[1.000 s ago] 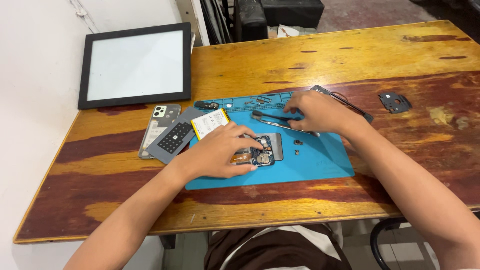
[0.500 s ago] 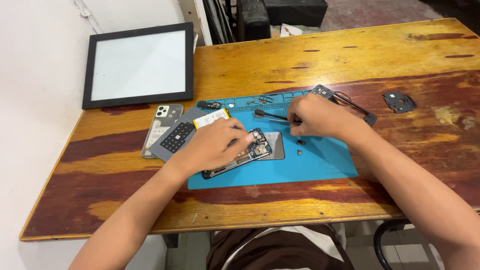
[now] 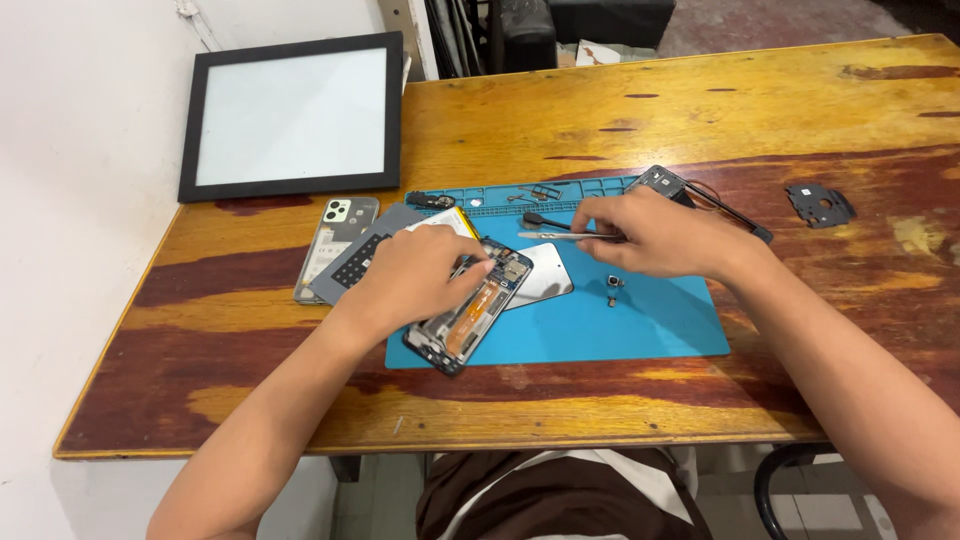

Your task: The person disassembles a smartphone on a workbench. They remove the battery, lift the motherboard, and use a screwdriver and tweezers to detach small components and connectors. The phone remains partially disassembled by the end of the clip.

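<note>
An opened phone frame [image 3: 470, 312] with an orange flex strip inside lies tilted on the blue repair mat [image 3: 640, 320]. My left hand [image 3: 415, 272] rests on its upper left part and grips it. My right hand [image 3: 652, 235] holds metal tweezers [image 3: 555, 236] that point left over the mat, above a pale metal plate [image 3: 540, 275]. A small dark part [image 3: 612, 283] lies on the mat just below my right hand.
A black-framed white panel [image 3: 295, 115] lies at the table's back left. A pale phone back cover [image 3: 335, 245] and a grey board [image 3: 365, 258] sit left of the mat. A black plastic piece [image 3: 820, 203] lies at right. Small parts sit in the mat's top trays [image 3: 530, 193].
The phone frame has turned and slid toward the mat's lower left under my left hand. My right hand stays in place with the tweezers.
</note>
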